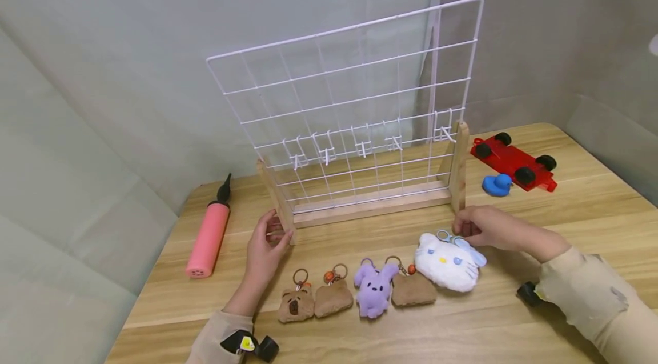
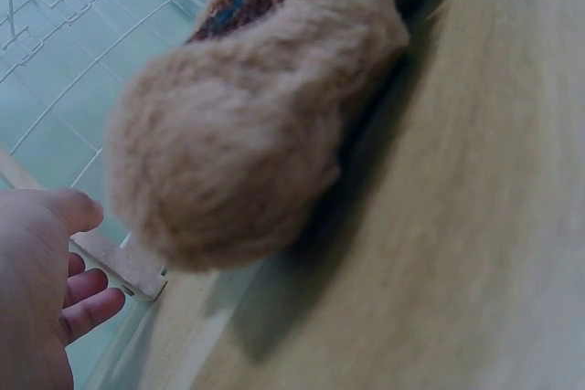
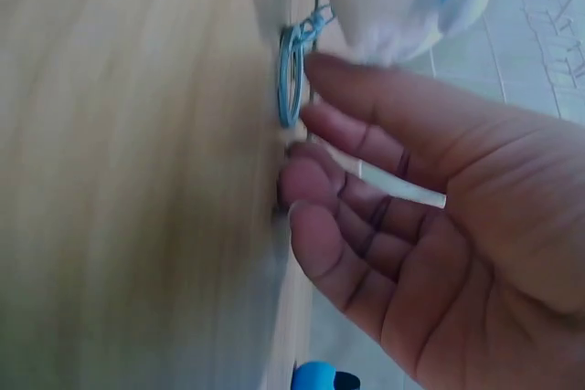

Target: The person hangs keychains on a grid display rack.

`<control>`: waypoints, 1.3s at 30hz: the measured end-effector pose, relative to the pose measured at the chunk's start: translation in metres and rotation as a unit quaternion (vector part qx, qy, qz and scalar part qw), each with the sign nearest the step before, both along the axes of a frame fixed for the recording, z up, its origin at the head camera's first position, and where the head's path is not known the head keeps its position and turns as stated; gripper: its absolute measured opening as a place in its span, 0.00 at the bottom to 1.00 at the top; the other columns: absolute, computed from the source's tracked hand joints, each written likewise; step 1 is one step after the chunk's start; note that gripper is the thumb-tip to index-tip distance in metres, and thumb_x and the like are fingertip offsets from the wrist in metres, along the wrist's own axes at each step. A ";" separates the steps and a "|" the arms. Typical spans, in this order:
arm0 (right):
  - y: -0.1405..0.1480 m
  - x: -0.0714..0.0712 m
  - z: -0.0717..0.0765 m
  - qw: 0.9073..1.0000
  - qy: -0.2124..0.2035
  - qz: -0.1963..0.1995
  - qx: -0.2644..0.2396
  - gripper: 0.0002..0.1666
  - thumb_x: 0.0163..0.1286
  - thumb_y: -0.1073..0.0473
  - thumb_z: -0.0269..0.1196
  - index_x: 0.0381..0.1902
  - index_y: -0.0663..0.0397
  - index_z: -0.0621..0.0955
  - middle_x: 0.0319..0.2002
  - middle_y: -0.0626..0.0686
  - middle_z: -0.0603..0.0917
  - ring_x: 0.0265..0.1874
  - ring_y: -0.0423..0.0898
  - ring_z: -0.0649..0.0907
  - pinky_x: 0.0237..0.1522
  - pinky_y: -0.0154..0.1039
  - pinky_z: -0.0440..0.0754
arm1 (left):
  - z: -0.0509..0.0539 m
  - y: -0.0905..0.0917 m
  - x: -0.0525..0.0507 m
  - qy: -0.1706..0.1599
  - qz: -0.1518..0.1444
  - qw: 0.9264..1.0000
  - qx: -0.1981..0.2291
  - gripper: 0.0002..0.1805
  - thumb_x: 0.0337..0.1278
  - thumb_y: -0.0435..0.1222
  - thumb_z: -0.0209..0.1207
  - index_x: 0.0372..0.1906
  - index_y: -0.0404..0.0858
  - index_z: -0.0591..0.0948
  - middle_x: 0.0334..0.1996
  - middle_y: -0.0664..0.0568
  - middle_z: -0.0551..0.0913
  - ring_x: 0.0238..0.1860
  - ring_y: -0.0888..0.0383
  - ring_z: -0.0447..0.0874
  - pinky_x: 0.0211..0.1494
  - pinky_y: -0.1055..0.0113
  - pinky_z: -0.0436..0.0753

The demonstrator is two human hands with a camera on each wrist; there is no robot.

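A white wire-grid display rack (image 1: pixel 360 72) stands upright in a wooden base (image 1: pixel 375 208). Several white hooks (image 1: pixel 363 147) hang in a row on its grid. My left hand (image 1: pixel 267 247) grips the base's left foot between thumb and fingers. At the right foot, my right hand (image 1: pixel 488 230) has its curled fingers round the wood, which shows in the right wrist view between the fingers (image 3: pixel 320 235). Beside that hand lies a white cat plush keychain (image 1: pixel 444 261) with a pale blue ring (image 3: pixel 291 79). A brown bear plush keychain (image 1: pixel 296 304) lies nearest my left hand.
Two more brown plush keychains (image 1: pixel 333 298) and a purple bunny keychain (image 1: pixel 374 292) lie in the front row. A pink hand pump (image 1: pixel 209 238) rests at left. At right are a blue rubber duck (image 1: pixel 497 184) and an upturned red toy car (image 1: pixel 514 163). Curtains hang behind the table.
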State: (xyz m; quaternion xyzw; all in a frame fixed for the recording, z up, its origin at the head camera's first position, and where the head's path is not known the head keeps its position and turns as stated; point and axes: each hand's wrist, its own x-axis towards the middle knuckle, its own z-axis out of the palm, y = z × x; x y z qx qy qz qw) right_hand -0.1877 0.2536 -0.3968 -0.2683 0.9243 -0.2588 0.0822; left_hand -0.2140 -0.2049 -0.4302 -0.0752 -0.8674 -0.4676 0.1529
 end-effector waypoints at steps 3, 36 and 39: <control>0.003 -0.001 0.000 1.000 -0.012 0.013 -0.007 0.10 0.55 0.68 0.66 0.34 0.50 0.80 0.27 0.41 0.76 0.26 0.32 0.70 0.28 0.28 0.73 | 0.000 0.000 0.000 0.000 -0.002 1.000 0.001 0.33 0.54 0.25 0.64 0.65 0.30 0.66 0.52 0.36 0.77 0.48 0.44 0.80 0.50 0.65 0.84; 0.004 -0.002 -0.002 0.999 -0.027 0.014 -0.019 0.10 0.57 0.64 0.68 0.32 0.49 0.77 0.25 0.40 0.73 0.25 0.31 0.69 0.27 0.27 0.71 | -0.004 -0.002 0.000 0.019 0.000 1.000 0.004 0.31 0.54 0.24 0.63 0.64 0.29 0.67 0.49 0.34 0.79 0.47 0.43 0.80 0.46 0.72 0.83; 0.006 -0.002 0.001 0.999 -0.042 0.001 -0.031 0.09 0.57 0.63 0.69 0.32 0.51 0.77 0.24 0.41 0.74 0.25 0.31 0.70 0.26 0.27 0.73 | -0.004 -0.001 -0.004 0.022 0.005 1.000 0.002 0.30 0.55 0.25 0.62 0.63 0.29 0.68 0.48 0.35 0.80 0.46 0.44 0.81 0.45 0.78 0.82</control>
